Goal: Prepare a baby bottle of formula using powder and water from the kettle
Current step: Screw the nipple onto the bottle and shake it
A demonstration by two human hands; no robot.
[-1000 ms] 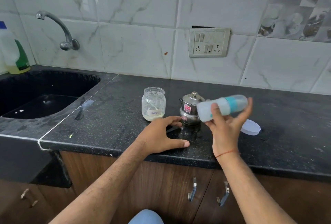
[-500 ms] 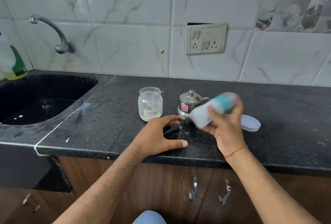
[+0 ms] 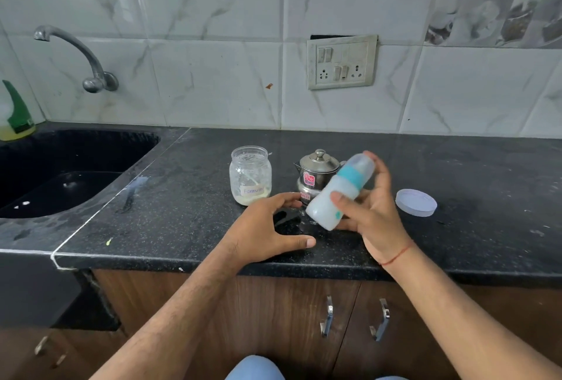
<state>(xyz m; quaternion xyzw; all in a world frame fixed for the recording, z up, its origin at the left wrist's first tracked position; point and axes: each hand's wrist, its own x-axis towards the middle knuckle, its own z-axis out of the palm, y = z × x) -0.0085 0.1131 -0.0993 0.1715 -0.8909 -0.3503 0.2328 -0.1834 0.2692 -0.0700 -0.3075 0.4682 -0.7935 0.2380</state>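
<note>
The right hand [image 3: 369,215] grips the tilted baby bottle [image 3: 339,192] above the surface [image 3: 182,197], while the left hand [image 3: 267,227] rests there, fingers relaxed.

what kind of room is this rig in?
Most likely a home kitchen: a black stone counter with a built-in sink, a wall tap over it, a tiled backsplash with a switch-and-socket plate, and wooden cabinets below.

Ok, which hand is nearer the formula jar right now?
Left. The left hand rests on the counter just in front of the formula jar; the right hand holds the baby bottle farther right, past the kettle.
</note>
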